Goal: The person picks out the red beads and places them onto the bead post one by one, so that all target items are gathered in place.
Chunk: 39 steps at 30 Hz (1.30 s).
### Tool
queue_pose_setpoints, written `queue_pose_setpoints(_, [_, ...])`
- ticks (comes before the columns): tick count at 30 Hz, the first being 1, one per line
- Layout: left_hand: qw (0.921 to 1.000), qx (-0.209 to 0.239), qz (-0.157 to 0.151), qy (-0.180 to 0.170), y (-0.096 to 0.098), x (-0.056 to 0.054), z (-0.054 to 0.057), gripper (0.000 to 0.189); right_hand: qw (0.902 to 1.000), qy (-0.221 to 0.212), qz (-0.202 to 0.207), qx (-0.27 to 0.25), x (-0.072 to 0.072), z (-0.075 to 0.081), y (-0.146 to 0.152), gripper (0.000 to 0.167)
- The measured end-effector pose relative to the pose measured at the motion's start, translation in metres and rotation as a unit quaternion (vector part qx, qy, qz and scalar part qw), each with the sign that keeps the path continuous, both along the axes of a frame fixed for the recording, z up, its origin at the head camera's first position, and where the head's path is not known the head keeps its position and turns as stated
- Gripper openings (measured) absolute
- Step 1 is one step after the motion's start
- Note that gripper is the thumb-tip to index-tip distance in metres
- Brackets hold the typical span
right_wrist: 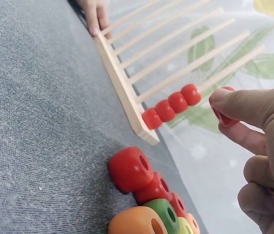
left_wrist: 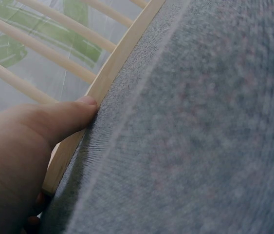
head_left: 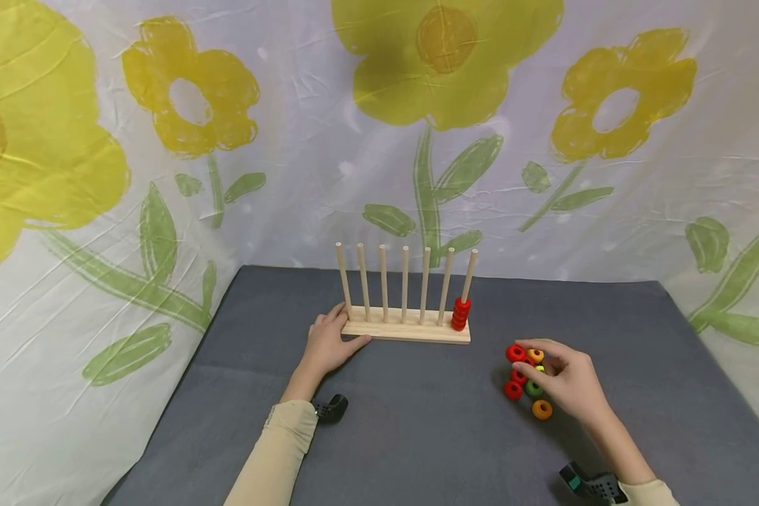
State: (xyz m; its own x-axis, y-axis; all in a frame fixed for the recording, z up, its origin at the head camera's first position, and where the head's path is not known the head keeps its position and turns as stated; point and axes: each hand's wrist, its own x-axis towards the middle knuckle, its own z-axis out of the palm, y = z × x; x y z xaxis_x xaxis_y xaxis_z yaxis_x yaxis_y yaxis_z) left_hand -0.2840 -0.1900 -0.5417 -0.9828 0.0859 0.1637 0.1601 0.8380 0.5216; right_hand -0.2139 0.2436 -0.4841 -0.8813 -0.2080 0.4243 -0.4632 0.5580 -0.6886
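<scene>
A wooden peg rack [head_left: 411, 332] with several upright pegs stands on the dark cloth. My left hand [head_left: 329, 342] grips its left end, the thumb along the front edge; the other fingers are mostly hidden behind the base. Several red beads [head_left: 460, 315] are stacked on the rightmost peg. Off to the rack's right, my right hand [head_left: 572, 379] pinches a red bead [right_wrist: 227, 119] between thumb and index finger, raised above the table. Below that hand lie loose beads: red ones [right_wrist: 130, 169], a green bead [right_wrist: 162, 210], an orange bead [head_left: 542, 410] and some yellow.
Grey cloth [head_left: 417, 429] covers the table, its far edge [head_left: 563, 281] just behind the rack. A white curtain with painted yellow flowers [head_left: 445, 42] hangs behind and at both sides. Black wrist cameras [head_left: 332, 409] are strapped to both wrists.
</scene>
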Motion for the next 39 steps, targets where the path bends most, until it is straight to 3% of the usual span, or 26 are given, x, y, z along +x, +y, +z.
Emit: queue_pose_setpoints(39, [1.0000, 0.001, 0.004, 0.005, 0.001, 0.000, 0.001, 0.084, 0.9991, 0.028, 0.020, -0.025, -0.016, 0.009, -0.016, 0.041])
